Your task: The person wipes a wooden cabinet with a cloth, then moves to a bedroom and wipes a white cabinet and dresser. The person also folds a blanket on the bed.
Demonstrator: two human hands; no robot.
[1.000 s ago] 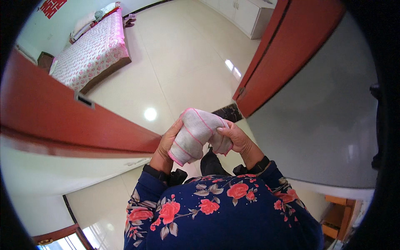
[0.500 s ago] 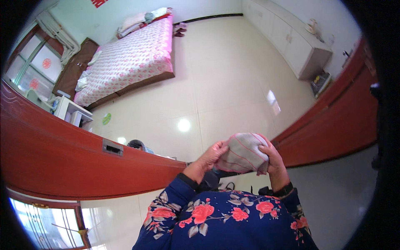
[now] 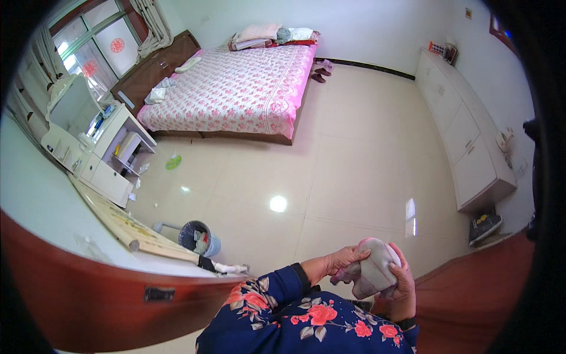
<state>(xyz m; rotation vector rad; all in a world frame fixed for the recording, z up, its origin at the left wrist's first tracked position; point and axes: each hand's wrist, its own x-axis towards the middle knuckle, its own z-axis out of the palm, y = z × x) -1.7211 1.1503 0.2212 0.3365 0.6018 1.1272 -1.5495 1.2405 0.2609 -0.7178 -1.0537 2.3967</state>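
A grey cloth with pink edging and thin pink lines [image 3: 377,268] is bunched between my hands at waist height. My left hand [image 3: 346,259] pinches its left side, thumb on top. On the opposite side, my right hand [image 3: 403,282] grips the cloth with the thumb over its face and the fingers behind. A loose fold hangs below the left fingers. Both forearms wear dark blue floral sleeves with black cuffs.
Red-brown door woodwork stands at left [image 3: 112,304] and right [image 3: 471,295]. Beyond are a waste bin [image 3: 216,245], a leaning board [image 3: 121,223], a white dressing table [image 3: 112,133], a bed [image 3: 236,88] and a long white cabinet [image 3: 471,168]. A green round patch [image 3: 173,161] lies on the tiles.
My view has advanced through the doorway, bringing the bin, board and dressing table into sight. The cloth is more crumpled and sits lower in the picture, still in both hands.
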